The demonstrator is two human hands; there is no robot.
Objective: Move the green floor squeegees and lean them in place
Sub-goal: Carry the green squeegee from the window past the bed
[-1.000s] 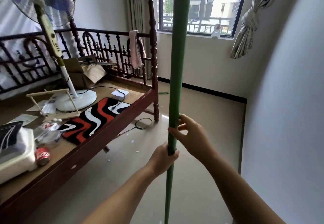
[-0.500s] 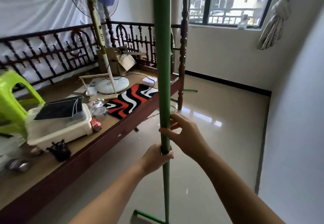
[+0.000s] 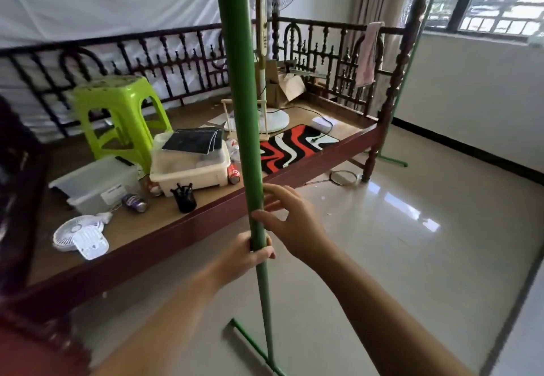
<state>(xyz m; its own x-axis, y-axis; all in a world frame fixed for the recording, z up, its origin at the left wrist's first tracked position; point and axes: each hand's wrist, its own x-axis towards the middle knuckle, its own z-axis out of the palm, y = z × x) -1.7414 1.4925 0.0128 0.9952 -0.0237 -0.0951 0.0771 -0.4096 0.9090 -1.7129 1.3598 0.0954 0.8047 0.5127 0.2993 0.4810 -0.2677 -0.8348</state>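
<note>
A green floor squeegee (image 3: 241, 111) stands upright in front of me, its long pole running from the top edge down to a green blade on the floor at the bottom middle. My left hand (image 3: 250, 253) is closed around the pole. Just above it my right hand (image 3: 290, 218) touches the pole with thumb and fingers spread, not wrapped around it. A second green squeegee (image 3: 407, 66) leans against the bed's far corner post at the right, its blade on the floor beside the post.
A dark wooden bed frame (image 3: 206, 222) runs along the left. On it stand a lime stool (image 3: 117, 116), plastic boxes (image 3: 188, 166), a pedestal fan (image 3: 265, 52), a striped mat (image 3: 291, 146) and cans. Glossy floor (image 3: 412, 243) stretches right toward a white wall and window.
My view has swung left, bringing the stool, boxes and small fan into sight. The squeegee's blade now shows on the floor. My right hand's fingers have loosened from the pole.
</note>
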